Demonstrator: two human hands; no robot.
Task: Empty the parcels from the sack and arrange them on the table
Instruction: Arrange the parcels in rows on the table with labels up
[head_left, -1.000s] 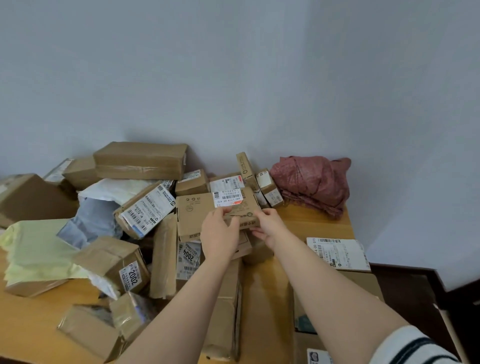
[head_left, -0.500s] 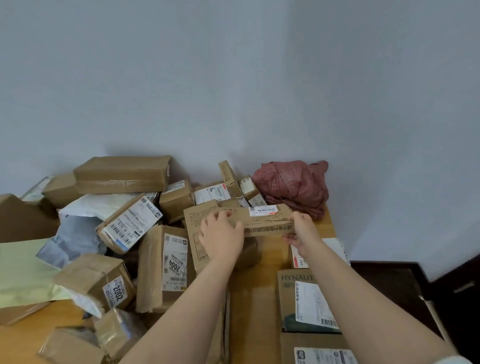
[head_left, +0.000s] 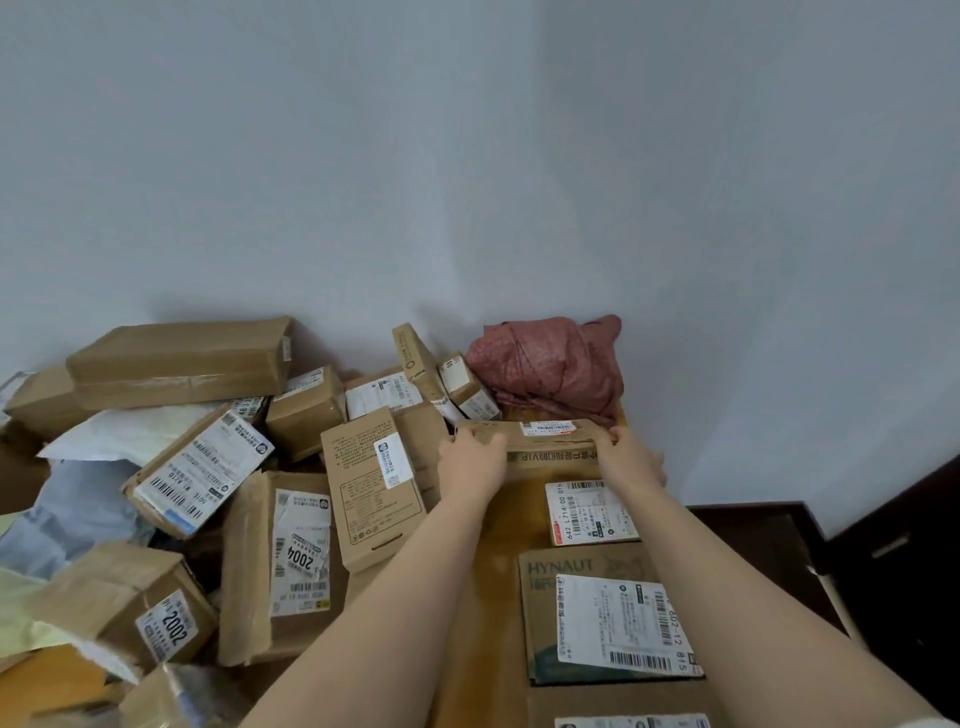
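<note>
While the left hand (head_left: 470, 462) and the right hand (head_left: 626, 457) each grip one end of it, the flat brown parcel (head_left: 550, 447) hangs at the far right of the table (head_left: 511, 525), just before the crumpled red sack (head_left: 550, 364). Recommended handling: lower it level, label upward, squared behind the white-labelled parcel (head_left: 589, 512).

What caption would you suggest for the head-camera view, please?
Left hand and right hand hold a flat parcel by its ends near the red sack, beside parcels heaped on the table.

The flat parcel (head_left: 550, 441) has both ends hidden under the left hand (head_left: 470, 465) and right hand (head_left: 631, 460); the frame's bottom edge cuts a label (head_left: 631, 721).
</note>
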